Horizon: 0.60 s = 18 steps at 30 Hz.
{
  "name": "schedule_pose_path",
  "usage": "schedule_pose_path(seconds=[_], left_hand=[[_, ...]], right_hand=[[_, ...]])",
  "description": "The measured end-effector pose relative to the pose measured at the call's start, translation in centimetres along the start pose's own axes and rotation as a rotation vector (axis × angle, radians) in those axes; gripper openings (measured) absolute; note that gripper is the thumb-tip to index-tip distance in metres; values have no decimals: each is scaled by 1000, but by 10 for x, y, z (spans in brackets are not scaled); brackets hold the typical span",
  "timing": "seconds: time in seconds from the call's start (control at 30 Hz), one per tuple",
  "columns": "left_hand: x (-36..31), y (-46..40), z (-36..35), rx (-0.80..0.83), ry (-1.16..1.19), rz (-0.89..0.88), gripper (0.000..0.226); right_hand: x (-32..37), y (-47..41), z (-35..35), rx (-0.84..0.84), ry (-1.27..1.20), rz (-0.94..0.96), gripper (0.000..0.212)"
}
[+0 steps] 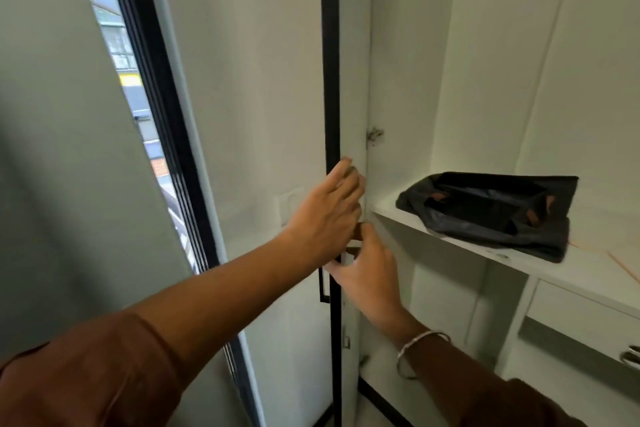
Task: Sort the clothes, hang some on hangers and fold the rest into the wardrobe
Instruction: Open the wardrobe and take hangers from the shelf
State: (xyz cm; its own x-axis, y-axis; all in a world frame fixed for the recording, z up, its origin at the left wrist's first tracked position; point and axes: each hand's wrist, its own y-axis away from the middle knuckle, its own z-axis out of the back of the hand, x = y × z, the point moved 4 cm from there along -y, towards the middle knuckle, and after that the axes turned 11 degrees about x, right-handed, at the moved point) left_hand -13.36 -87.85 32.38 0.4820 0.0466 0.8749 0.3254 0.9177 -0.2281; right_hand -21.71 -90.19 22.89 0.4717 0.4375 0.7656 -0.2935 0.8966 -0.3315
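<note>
The white wardrobe door (pixel 351 87) with a black frame stands open, seen almost edge-on. My left hand (pixel 325 215) reaches from the outer side, its fingers lying over the door's edge onto the inner face. Just below, my right hand (pixel 369 276) holds the same edge, thumb on the outer side by the black handle (pixel 323 288) and fingers on the inner side. A folded dark garment (pixel 491 211) lies on the wardrobe shelf (pixel 588 274), to the right of both hands. No hanger is in view.
A white drawer with a metal pull (pixel 628 357) sits under the shelf at the right. A door hinge (pixel 374 136) is fixed above my hands. A black-framed window (pixel 166 121) and a pale curtain (pixel 62 149) fill the left side.
</note>
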Motion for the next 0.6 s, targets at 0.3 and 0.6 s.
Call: schedule_pose_path(seconds=[0.3,0.6], left_hand=[[50,38,-123,105,78,102,77],[73,51,-202,120,190,123,89]], right_hand=[[56,-56,-115,-51,162,7,106],[78,-104,-193,-82,229,27,110]])
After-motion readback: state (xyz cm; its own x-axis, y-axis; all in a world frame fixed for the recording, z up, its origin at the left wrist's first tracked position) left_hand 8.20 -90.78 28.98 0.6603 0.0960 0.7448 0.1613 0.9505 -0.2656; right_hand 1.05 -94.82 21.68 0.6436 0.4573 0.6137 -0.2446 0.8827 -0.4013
